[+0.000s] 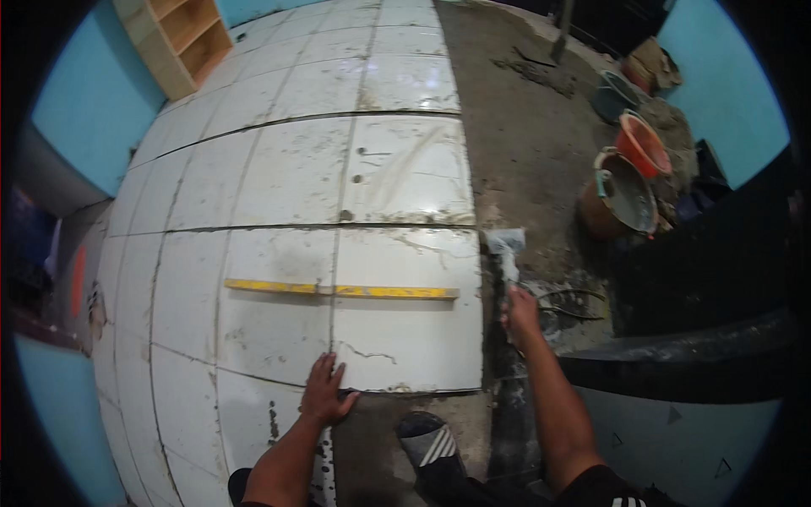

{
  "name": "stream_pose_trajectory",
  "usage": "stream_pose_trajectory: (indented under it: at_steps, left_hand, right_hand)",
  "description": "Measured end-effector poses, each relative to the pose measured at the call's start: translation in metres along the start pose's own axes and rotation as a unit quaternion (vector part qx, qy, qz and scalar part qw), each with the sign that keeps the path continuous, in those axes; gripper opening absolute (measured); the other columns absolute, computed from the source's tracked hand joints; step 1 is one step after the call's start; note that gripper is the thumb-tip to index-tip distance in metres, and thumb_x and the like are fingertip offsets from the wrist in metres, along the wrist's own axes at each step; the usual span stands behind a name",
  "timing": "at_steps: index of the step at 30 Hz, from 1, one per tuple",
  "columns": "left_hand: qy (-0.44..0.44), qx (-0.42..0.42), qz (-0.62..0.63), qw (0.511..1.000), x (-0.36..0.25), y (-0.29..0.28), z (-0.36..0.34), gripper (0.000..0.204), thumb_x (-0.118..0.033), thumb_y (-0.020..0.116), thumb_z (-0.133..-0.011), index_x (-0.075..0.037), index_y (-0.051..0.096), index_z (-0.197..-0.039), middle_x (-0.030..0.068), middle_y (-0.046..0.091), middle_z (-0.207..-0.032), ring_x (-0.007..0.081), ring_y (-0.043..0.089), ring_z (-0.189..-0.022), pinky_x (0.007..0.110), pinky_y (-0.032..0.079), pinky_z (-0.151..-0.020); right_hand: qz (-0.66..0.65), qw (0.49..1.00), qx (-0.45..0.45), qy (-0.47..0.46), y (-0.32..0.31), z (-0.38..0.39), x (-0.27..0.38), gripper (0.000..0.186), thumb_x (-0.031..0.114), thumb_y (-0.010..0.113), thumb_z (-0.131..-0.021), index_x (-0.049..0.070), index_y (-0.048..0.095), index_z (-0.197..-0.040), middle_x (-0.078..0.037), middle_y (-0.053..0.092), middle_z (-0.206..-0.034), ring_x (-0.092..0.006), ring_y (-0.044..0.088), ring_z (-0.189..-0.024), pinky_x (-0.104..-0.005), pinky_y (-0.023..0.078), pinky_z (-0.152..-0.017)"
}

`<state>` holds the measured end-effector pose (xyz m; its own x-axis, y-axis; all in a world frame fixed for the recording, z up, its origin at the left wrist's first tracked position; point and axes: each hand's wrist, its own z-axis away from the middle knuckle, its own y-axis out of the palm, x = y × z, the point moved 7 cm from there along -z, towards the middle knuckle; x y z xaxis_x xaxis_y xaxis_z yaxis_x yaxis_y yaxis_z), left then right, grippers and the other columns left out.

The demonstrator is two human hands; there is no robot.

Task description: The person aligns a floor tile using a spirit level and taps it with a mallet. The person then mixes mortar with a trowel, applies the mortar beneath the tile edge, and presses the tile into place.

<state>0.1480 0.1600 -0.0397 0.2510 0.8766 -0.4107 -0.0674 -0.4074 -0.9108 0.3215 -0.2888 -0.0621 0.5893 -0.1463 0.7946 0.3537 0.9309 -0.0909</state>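
My left hand (325,389) rests on a white floor tile at the seam near its lower edge, fingers spread. A yellow bar level (389,291) lies across two white tiles (410,342) above that hand. At the tiles' right edge, my right hand (519,317) is closed round the handle of a pale, mortar-smeared flat-bladed tool (507,241), its exact kind unclear. A dark curved wire or hose (574,296) lies just right of that hand. A dark slide sandal with white stripes (427,439) is on bare concrete below the tiles.
Rough concrete (515,152) runs along the right, holding a brown bucket (617,194), an orange bucket (642,144), a dark bucket (612,97) and sacks (655,63). A wooden shelf (186,46) stands at the upper left. A black ledge (676,346) borders the lower right.
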Motion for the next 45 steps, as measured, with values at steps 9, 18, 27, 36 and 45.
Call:
stream_pose_trajectory:
  at_steps: [9, 18, 27, 36, 45]
  left_hand:
    - [-0.003, 0.033, -0.016, 0.999, -0.003, 0.005, -0.008, 0.073, -0.047, 0.078, -0.083, -0.001, 0.058, -0.137, 0.0235, 0.04, -0.155, 0.045, 0.035, -0.146, 0.054, 0.033, -0.12]
    - [-0.009, 0.051, -0.012, 0.999, -0.003, 0.009, -0.005, 0.073, -0.049, 0.072, -0.089, -0.002, 0.055, -0.141, 0.0223, 0.039, -0.157, 0.0432, 0.033, -0.148, 0.052, 0.029, -0.122]
    - [-0.009, 0.03, 0.009, 0.999, -0.002, 0.006, -0.005, 0.072, -0.04, 0.078, -0.082, -0.001, 0.057, -0.138, 0.0231, 0.038, -0.157, 0.0458, 0.032, -0.147, 0.054, 0.03, -0.121]
    - [-0.008, 0.038, -0.007, 0.999, 0.0, 0.01, -0.006, 0.076, -0.036, 0.08, -0.08, -0.001, 0.051, -0.141, 0.0229, 0.035, -0.159, 0.0459, 0.03, -0.149, 0.054, 0.03, -0.122]
    - [-0.001, 0.021, 0.0, 1.0, 0.002, 0.006, -0.003, 0.074, -0.041, 0.078, -0.082, 0.0, 0.056, -0.139, 0.0235, 0.037, -0.157, 0.0448, 0.032, -0.148, 0.053, 0.031, -0.121]
  right_hand:
    - [-0.018, 1.0, -0.019, -0.011, -0.018, -0.007, -0.013, 0.035, 0.036, 0.051, -0.108, 0.009, 0.059, -0.129, -0.002, 0.056, -0.076, -0.0125, 0.051, -0.052, -0.0289, 0.042, -0.046]
    - [-0.043, 0.999, 0.001, 0.009, -0.011, 0.011, -0.028, 0.035, 0.037, 0.051, -0.108, 0.006, 0.061, -0.121, -0.003, 0.055, -0.072, -0.0135, 0.051, -0.05, -0.0303, 0.043, -0.044]
    - [0.0, 0.998, 0.011, 0.062, -0.027, 0.068, -0.054, 0.039, 0.037, 0.05, -0.108, 0.007, 0.057, -0.132, -0.004, 0.056, -0.075, -0.0138, 0.051, -0.051, -0.0302, 0.042, -0.046]
    - [-0.04, 0.991, -0.037, 0.118, -0.075, 0.198, -0.119, 0.03, 0.035, 0.047, -0.11, 0.008, 0.058, -0.116, -0.003, 0.055, -0.075, -0.0137, 0.049, -0.049, -0.0301, 0.04, -0.045]
    - [-0.024, 0.99, -0.042, 0.133, -0.068, 0.218, -0.134, 0.03, 0.033, 0.046, -0.109, 0.008, 0.057, -0.119, -0.004, 0.055, -0.072, -0.0138, 0.048, -0.049, -0.0298, 0.041, -0.044]
